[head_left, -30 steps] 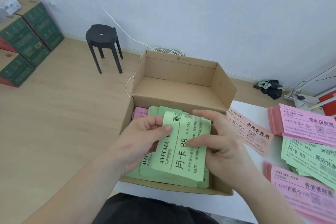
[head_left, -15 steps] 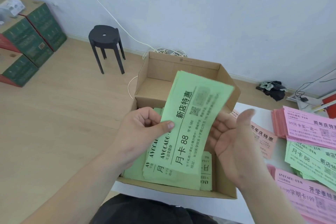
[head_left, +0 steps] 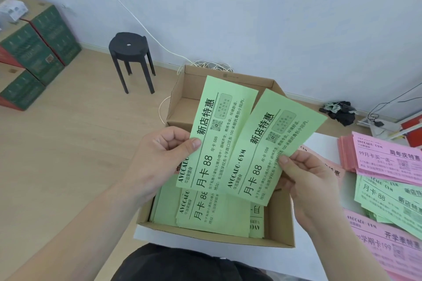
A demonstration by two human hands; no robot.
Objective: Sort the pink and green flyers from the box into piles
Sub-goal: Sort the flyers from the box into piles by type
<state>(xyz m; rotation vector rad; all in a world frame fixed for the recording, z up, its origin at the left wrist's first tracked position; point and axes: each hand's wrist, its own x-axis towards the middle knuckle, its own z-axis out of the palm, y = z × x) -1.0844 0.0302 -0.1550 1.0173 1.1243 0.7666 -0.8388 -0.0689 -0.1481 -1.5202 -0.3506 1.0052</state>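
The left hand [head_left: 159, 157], at centre left of the frame, pinches one green flyer [head_left: 220, 130] by its long left edge, thumb on the printed face and the other fingers curled behind. The right hand [head_left: 312, 180], at centre right, pinches a second green flyer [head_left: 271, 148] by its right edge in the same way. Both sheets are raised above the open cardboard box [head_left: 205, 236] at the middle of the frame and tilt towards the upper right; the second overlaps the lower right part of the first. Both carry the same black print, reading AVOCADO·GYM. More green flyers [head_left: 205, 214] lie stacked in the near end of the box, while its far end shows bare cardboard. The box sits on the near left corner of a white counter [head_left: 328, 141]. Just right of the box a single pink flyer [head_left: 332, 167] lies partly hidden behind the right hand. Along the right edge of the frame lie three piles: a pink pile [head_left: 388, 157] uppermost, a green pile [head_left: 392, 198] below it, and another pink pile [head_left: 388, 248] lowest. On the wooden floor at upper left stand a black stool [head_left: 130, 52] and stacked green cartons [head_left: 34, 52].
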